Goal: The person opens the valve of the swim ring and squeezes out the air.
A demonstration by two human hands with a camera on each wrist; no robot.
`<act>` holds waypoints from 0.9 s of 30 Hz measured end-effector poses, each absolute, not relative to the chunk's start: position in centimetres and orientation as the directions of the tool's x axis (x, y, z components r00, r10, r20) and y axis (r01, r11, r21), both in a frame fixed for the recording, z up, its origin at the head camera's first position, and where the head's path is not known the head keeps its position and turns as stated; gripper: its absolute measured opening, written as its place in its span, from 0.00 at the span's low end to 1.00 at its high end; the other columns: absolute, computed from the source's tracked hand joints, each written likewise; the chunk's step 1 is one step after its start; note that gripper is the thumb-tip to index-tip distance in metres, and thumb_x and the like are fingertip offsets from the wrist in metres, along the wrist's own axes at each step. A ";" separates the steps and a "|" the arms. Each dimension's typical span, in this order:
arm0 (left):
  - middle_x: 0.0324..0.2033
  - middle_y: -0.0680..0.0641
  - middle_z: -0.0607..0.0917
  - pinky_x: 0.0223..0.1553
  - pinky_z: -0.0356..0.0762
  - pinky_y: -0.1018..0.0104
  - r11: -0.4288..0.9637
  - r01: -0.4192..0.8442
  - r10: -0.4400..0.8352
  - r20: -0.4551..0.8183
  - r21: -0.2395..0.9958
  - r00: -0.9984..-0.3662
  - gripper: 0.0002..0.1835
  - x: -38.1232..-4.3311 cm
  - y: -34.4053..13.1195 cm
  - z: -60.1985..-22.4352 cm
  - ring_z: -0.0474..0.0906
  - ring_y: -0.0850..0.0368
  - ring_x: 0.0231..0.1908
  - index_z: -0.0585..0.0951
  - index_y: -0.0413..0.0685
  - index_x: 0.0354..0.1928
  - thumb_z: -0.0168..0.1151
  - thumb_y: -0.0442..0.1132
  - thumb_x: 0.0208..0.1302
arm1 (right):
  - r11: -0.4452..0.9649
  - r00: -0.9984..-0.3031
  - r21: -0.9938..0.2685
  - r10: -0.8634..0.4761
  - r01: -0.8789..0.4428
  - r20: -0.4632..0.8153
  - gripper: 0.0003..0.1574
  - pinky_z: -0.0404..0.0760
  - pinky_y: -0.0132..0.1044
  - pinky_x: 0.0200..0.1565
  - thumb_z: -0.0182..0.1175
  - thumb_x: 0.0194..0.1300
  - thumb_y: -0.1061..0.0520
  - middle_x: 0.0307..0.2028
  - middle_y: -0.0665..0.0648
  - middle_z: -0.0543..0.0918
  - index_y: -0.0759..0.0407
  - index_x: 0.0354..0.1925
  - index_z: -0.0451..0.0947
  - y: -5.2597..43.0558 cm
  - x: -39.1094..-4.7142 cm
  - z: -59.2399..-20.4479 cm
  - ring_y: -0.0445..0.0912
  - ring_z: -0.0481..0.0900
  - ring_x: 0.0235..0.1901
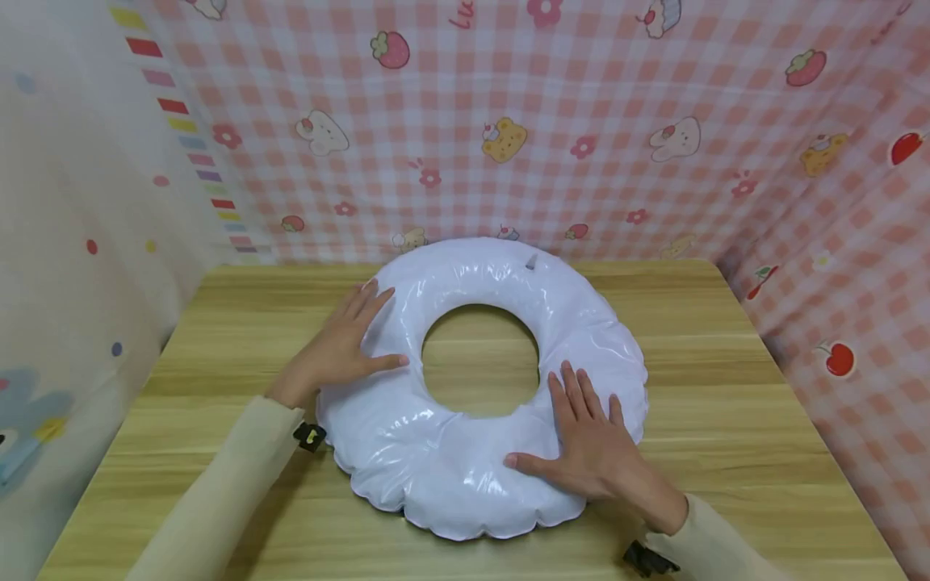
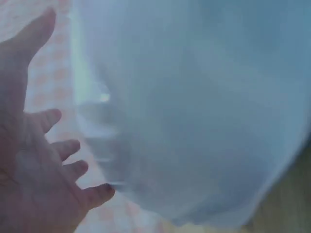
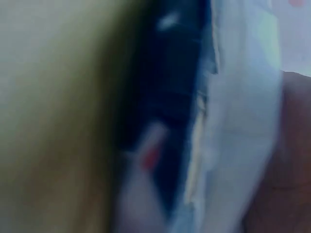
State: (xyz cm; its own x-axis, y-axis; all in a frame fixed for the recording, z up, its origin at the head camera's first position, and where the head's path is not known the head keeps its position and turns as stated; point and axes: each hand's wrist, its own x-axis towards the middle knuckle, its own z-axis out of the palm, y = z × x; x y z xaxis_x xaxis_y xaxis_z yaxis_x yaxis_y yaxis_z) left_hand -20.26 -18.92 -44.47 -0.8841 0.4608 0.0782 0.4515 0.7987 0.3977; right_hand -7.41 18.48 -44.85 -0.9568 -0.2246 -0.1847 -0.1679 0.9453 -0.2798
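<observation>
A white inflatable swim ring [image 1: 465,476] lies flat on the wooden table, puffed up, with creases along its scalloped outer seam. On its left side rests my left hand [image 1: 341,343], fingers spread and thumb pointing toward the hole. My right hand [image 1: 592,448] lies over the ring's lower right part, its fingers straight and spread. A small clear valve [image 1: 531,261] sticks up near the far rim. The left wrist view shows the ring's pale vinyl [image 2: 194,111] beside the spread fingers. In the blurred right wrist view, a dark blue underside [image 3: 165,73] with a red patch appears below the white top.
Bare wood of the table [image 1: 726,452] surrounds the ring and shows through its hole. A pink checked cloth [image 1: 465,105] hangs behind the table's far edge, with more patterned cloth at both sides. Black straps [image 1: 310,436] sit at both wrists.
</observation>
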 end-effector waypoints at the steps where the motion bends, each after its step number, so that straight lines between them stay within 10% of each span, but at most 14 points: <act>1: 0.82 0.36 0.43 0.76 0.43 0.28 0.804 0.453 0.473 0.047 0.384 -0.880 0.59 -20.6 -19.0 -44.8 0.36 0.30 0.81 0.49 0.51 0.83 0.70 0.65 0.59 | 0.948 -0.956 -0.275 -0.220 -0.162 -0.193 0.86 0.42 0.75 0.74 0.48 0.48 0.05 0.83 0.61 0.38 0.58 0.83 0.40 18.4 -7.2 -45.2 0.60 0.38 0.83; 13: 0.82 0.37 0.38 0.77 0.37 0.29 0.871 0.340 0.414 -0.159 0.355 -0.896 0.60 -18.4 -17.8 -46.8 0.32 0.33 0.81 0.43 0.53 0.84 0.60 0.73 0.63 | 0.939 -0.949 -0.185 -0.306 -0.289 -0.072 0.84 0.36 0.68 0.77 0.55 0.45 0.07 0.83 0.61 0.40 0.56 0.82 0.48 22.8 -9.1 -46.8 0.60 0.36 0.83; 27: 0.77 0.30 0.57 0.68 0.60 0.26 0.947 0.266 0.283 -0.077 0.180 -0.956 0.60 -13.4 -15.4 -45.9 0.55 0.29 0.75 0.57 0.49 0.81 0.59 0.79 0.56 | 0.917 -0.935 -0.211 -0.354 -0.340 -0.030 0.72 0.41 0.68 0.77 0.61 0.59 0.21 0.83 0.64 0.40 0.59 0.82 0.47 27.1 -12.5 -47.0 0.63 0.36 0.82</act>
State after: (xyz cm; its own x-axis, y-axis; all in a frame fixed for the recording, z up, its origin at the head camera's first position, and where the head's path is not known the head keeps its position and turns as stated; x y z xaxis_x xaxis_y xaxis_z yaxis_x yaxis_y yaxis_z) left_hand -13.42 -15.43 -45.91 -0.9561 0.2828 -0.0771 0.2656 0.9471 0.1801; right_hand -12.45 27.07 -47.02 -0.9349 -0.3536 -0.0303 -0.3398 0.9166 -0.2107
